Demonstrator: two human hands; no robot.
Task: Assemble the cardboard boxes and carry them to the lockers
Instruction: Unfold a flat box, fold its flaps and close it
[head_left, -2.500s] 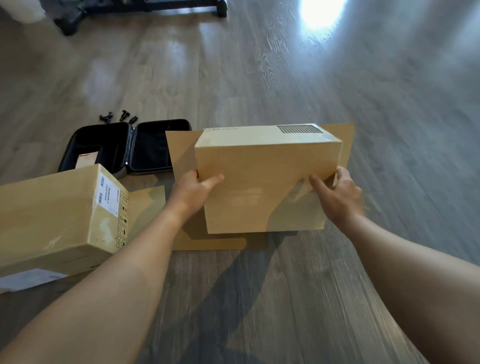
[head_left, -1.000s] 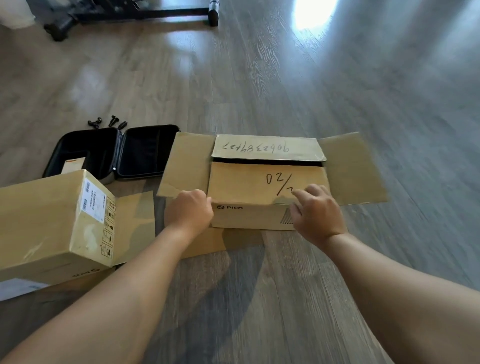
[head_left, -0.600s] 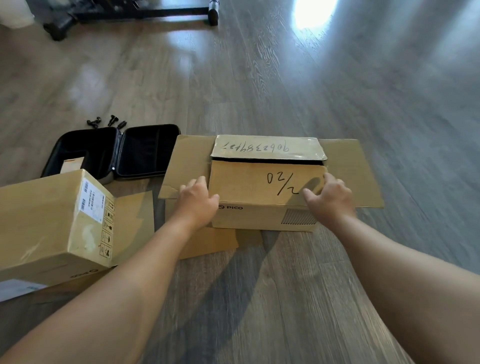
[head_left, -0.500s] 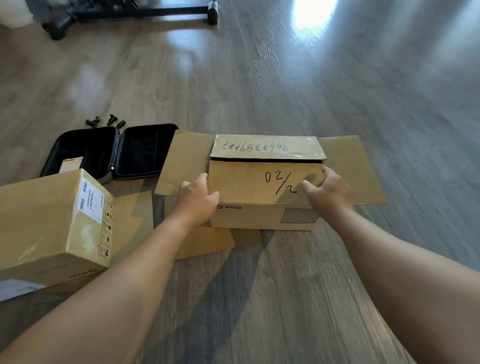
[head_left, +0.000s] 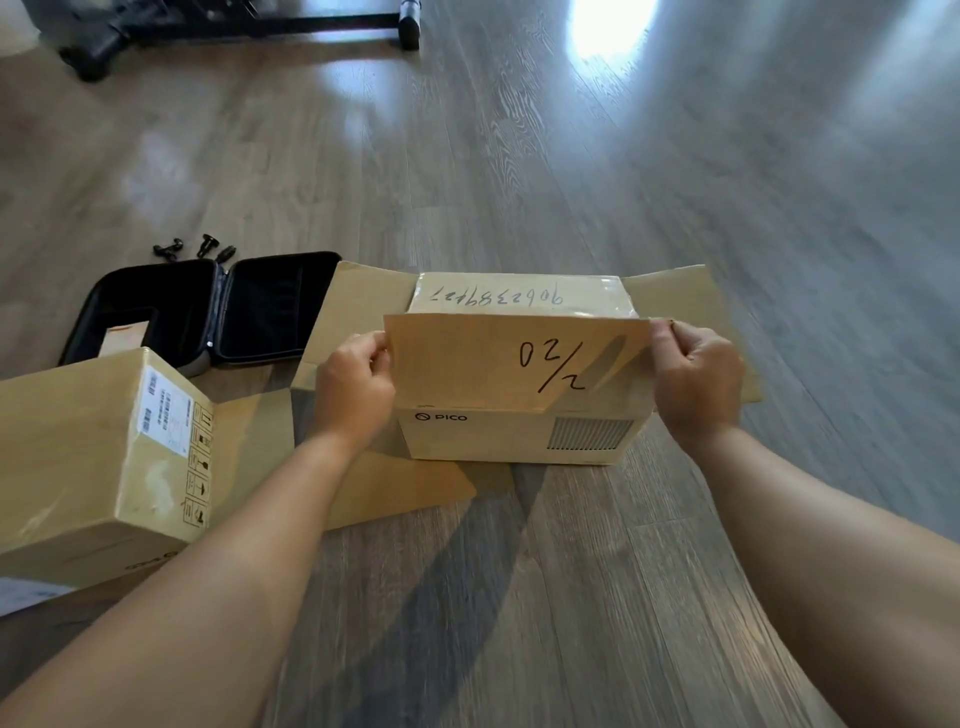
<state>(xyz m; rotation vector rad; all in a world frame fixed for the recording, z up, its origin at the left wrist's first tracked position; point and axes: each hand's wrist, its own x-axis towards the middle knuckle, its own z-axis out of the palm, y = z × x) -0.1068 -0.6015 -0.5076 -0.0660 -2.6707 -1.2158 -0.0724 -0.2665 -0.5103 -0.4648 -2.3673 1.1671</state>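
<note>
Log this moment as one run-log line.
stage: closing flaps | left hand: pinches near flap | right hand: pinches same flap | PICO box: on floor, side flaps open

The grey wood-plank floor (head_left: 675, 182) is being occupied by an open cardboard box (head_left: 514, 434), a larger closed box (head_left: 78, 457) at left, an opened black case (head_left: 208, 306), small black screws (head_left: 195, 247) behind it, and a black stand base (head_left: 249, 23) far back.
</note>
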